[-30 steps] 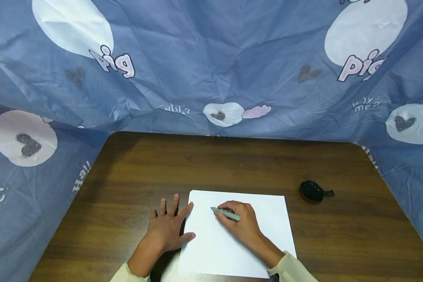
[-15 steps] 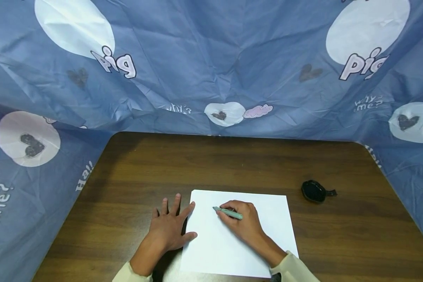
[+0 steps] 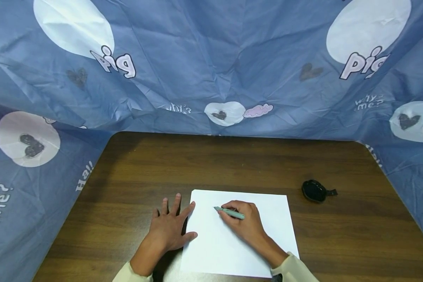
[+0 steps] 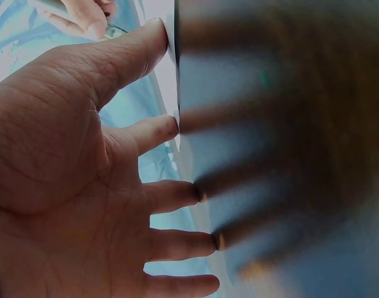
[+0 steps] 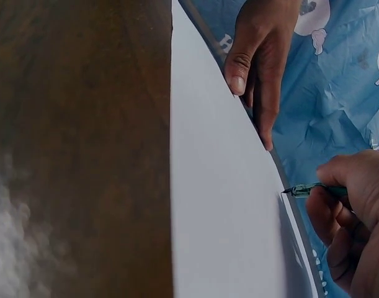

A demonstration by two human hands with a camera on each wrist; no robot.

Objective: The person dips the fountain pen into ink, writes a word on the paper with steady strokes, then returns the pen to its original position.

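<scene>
A person's cream sleeves (image 3: 292, 270) enter at the near edge of a dark wooden table (image 3: 232, 164), where a white sheet (image 3: 215, 250) lies squarely before them. The right hand (image 3: 244, 225) rests on the sheet, its fingers curled round a pale green pen (image 3: 230, 213) in a writing grip; the pen slants up and to the left, its tip meeting the paper in the sheet's upper middle. The right wrist view shows the dark nib (image 5: 287, 190) at the paper, with no mark visible on the white surface around it. The left hand (image 3: 169, 227) lies flat on the table at the sheet's left edge, fingers straight and spread, holding nothing; its thumb and forefinger touch the paper's margin while the other fingers rest on bare wood. The left wrist view, largely blurred, shows the palm (image 4: 53, 174) and the fingertips pressed against the surface, the thumb (image 4: 133, 53) at the paper's edge. To the right of the sheet and a little beyond its far corner, well apart from both hands, sits a small round black dish (image 3: 314, 191) with a short tab on its right side. Behind the table and down both its sides hangs a crumpled blue cloth (image 3: 211, 58) printed with white ovals, dark hearts, a pink cloud and the word "pig".
</scene>
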